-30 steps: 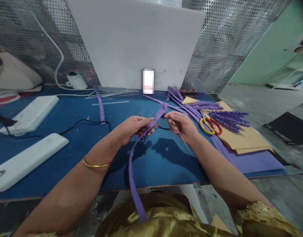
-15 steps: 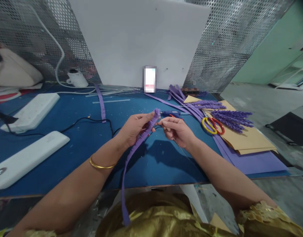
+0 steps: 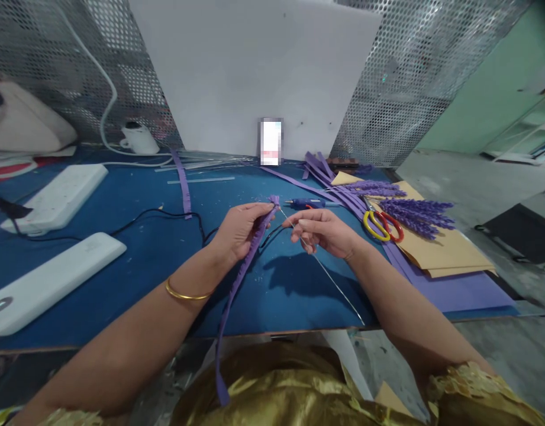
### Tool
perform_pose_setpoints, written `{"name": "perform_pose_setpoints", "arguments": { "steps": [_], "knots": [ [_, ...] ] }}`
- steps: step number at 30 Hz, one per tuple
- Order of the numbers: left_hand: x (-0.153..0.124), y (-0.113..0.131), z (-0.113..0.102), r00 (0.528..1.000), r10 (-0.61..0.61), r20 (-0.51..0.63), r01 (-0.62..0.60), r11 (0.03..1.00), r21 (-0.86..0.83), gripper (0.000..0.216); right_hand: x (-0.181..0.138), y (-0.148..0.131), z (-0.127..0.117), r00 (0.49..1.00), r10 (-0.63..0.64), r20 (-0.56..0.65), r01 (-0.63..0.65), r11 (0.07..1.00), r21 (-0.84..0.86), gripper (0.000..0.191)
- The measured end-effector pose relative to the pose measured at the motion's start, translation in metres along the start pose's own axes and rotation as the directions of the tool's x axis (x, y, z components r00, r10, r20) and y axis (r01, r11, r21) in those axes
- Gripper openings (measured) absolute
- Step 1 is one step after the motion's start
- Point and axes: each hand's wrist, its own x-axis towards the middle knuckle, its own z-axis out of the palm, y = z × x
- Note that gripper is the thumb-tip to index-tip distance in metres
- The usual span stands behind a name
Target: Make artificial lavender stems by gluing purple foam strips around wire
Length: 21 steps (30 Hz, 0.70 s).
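Observation:
My left hand [image 3: 243,229] pinches a fringed purple paper strip [image 3: 244,269] near its upper end, which is bunched around the tip of a thin wire [image 3: 337,285]. The strip's long tail hangs over the table edge toward my lap. My right hand [image 3: 320,231] has its fingers closed on the wire a little below the bunched tip; the wire's lower part slants down to the right. Just beyond my hands lies a blue glue gun [image 3: 308,203] on the blue table [image 3: 139,278].
Scissors with yellow and red handles [image 3: 383,226], purple paper flower stems [image 3: 418,214] and brown paper [image 3: 454,251] lie to the right. A phone [image 3: 271,142] leans on a white board [image 3: 254,71]. Left are a power strip [image 3: 61,195], a white device [image 3: 54,290] and a black cable [image 3: 139,218].
The wire has swung into clearer view, slanting down to the right. My left hand and the strip's bunched end have shifted slightly left, and my right fingers have loosened a little.

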Motion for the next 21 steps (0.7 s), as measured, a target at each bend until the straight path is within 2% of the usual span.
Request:
{"name": "perform_pose_setpoints", "arguments": {
  "steps": [5,9,21],
  "knots": [
    [-0.007,-0.007,0.004,0.991,-0.099,0.094,0.097,0.995,0.025,0.020,0.010,0.016,0.016,0.974,-0.036,-0.222,0.064,0.991,0.120,0.034],
    [-0.009,-0.011,0.004,0.981,-0.145,0.131,0.138,0.988,0.063,0.022,0.013,0.019,0.021,0.932,-0.086,-0.353,0.140,0.982,0.131,0.028],
    [-0.011,-0.012,0.006,0.986,-0.146,0.075,0.137,0.983,0.123,0.021,0.010,0.016,0.023,0.918,-0.113,-0.380,0.154,0.985,0.079,0.020]
  ]
}}
